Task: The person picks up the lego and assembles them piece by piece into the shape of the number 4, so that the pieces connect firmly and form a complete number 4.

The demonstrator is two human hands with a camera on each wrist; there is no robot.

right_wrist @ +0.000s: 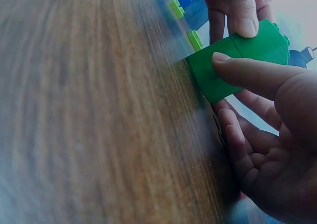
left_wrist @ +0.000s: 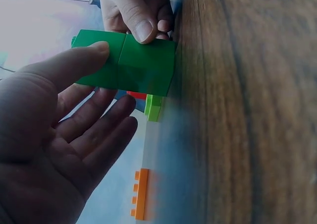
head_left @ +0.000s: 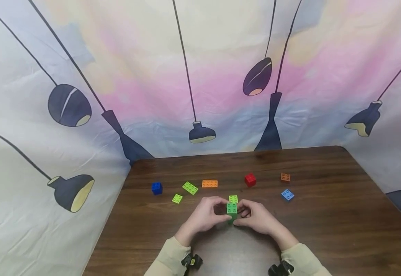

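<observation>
Two green toy bricks stand stacked on the table, one on the other, with a thin seam between them. The upper green brick [left_wrist: 106, 73] shows studs on top and is pinched by my left hand [head_left: 204, 215], thumb on the near face. My right hand [head_left: 259, 219] pinches the lower green brick [right_wrist: 208, 78], its thumb pressed to the near side and its other fingers curled behind. Right behind the stack lies a small lime brick [head_left: 233, 199], partly covered by it in the head view.
Across the back lie a blue brick [head_left: 157, 188], a small lime plate [head_left: 177, 198], a longer lime plate [head_left: 190, 188], an orange plate [head_left: 210, 184], a red brick [head_left: 250, 179], a brown-orange plate [head_left: 285, 177] and a light blue plate [head_left: 288, 194]. A printed curtain [head_left: 221, 96] hangs behind the wooden table [head_left: 341, 230].
</observation>
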